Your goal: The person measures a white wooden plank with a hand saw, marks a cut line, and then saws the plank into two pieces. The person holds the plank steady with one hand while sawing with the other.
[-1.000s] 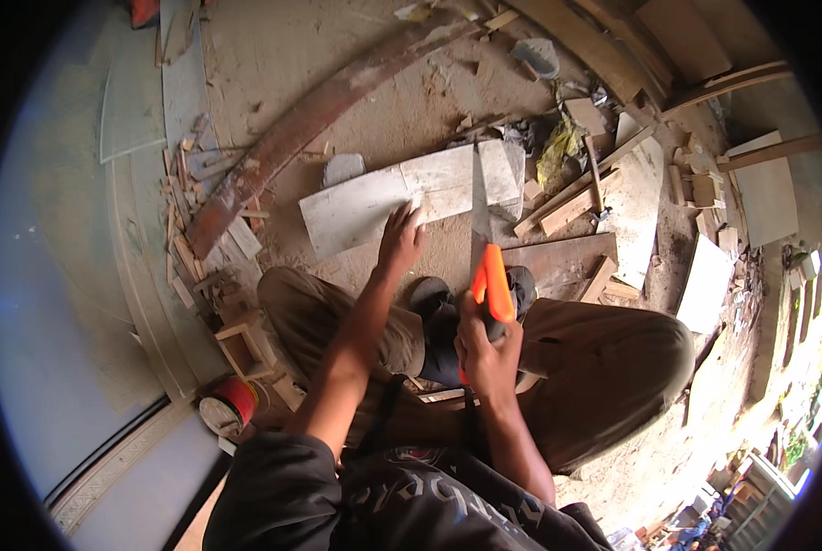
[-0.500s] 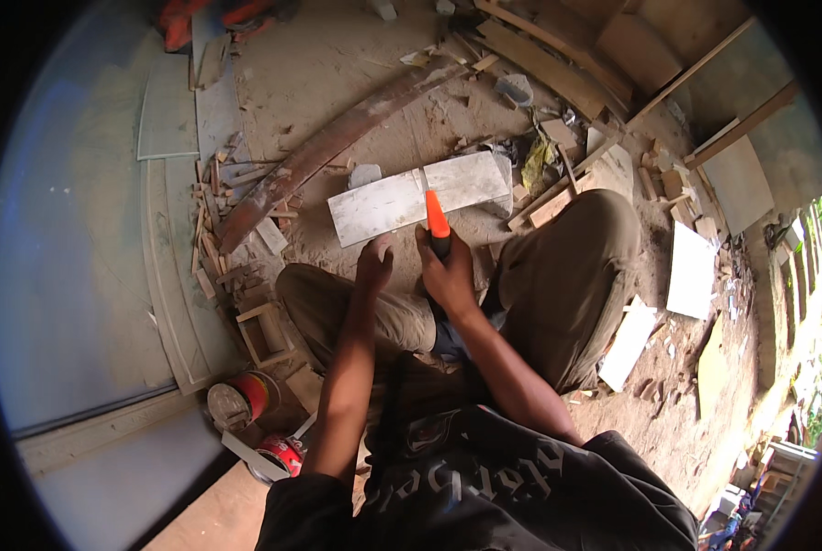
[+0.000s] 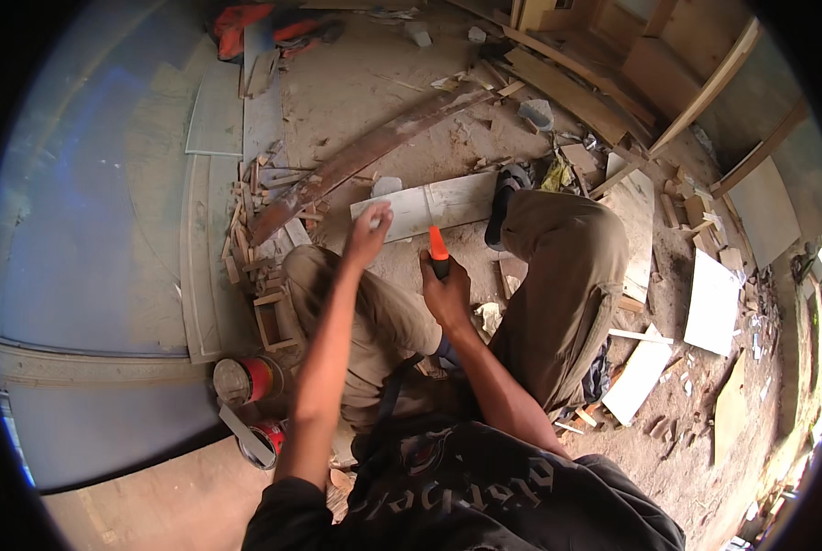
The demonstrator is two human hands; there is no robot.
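- Handsaw's orange handle [image 3: 439, 250] sits clenched in my right hand [image 3: 448, 296], between my knees, near me.
- My left hand [image 3: 368, 237], fingers loosely curled, touches the pale board [image 3: 429, 206] farther off on the dusty floor [image 3: 356, 83].

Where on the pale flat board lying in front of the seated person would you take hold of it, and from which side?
Grip the pale board at its bare right end, coming from its near long edge. It lies flat, the left hand presses its left end, and the right hand holds the orange-handled tool near the middle.

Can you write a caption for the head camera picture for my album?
Right hand grips an orange-handled saw; left hand steadies a pale board.
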